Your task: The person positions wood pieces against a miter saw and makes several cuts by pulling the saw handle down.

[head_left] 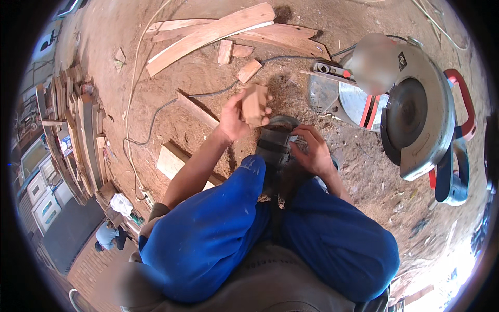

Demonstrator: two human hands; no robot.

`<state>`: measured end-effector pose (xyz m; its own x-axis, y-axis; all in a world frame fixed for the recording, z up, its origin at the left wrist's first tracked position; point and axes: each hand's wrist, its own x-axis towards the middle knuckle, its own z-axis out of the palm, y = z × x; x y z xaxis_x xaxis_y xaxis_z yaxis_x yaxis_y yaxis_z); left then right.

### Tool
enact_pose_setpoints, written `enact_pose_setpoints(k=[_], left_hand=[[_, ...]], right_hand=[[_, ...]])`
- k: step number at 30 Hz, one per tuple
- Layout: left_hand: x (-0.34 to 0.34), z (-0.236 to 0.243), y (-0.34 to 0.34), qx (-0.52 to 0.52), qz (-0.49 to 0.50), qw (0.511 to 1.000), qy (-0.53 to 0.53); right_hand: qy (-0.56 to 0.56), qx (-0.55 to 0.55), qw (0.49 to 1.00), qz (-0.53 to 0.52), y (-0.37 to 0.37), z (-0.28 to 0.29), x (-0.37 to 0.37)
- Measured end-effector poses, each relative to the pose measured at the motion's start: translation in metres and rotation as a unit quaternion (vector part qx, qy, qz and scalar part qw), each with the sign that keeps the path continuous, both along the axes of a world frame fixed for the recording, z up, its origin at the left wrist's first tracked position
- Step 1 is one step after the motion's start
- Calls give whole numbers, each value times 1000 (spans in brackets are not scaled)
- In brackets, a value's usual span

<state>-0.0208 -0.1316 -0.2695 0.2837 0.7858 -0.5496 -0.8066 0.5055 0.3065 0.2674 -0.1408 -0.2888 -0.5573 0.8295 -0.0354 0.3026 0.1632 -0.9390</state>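
Observation:
My left hand (235,118) is closed round a short wooden block (254,105), held up above the dirt floor; its fingertips show at the block's right side. My right hand (313,151) is lower and to the right, over a dark strapped sandal (274,144). Its thumb and fingers are pinched together at a small greyish piece (297,139) beside the straps. Whether that piece is a loose thing or part of the sandal, I cannot make out.
A mitre saw (423,112) with red handle stands at the right. Long boards (213,36) and small offcuts (249,70) lie ahead. A black cable (171,101) crosses the floor. Stacked timber (86,135) is at the left, with another person (107,235) beyond.

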Motion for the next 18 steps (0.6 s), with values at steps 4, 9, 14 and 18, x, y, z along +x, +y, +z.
enact_pose_setpoints(k=[4,9,14,18], left_hand=[[-35,-10,3,-4,19,993,116],[-61,-7,23,-35,-6,933,359],[-72,-16,41,73,-95,812,572],[-67,-17,57,124,-57,720,680]], right_hand=[[-16,-22,1000,-15,8,-5,14],[-45,-79,995,-28,22,2,22],[-56,-61,995,-47,23,0,30],[-59,-45,996,-53,20,-7,39]])
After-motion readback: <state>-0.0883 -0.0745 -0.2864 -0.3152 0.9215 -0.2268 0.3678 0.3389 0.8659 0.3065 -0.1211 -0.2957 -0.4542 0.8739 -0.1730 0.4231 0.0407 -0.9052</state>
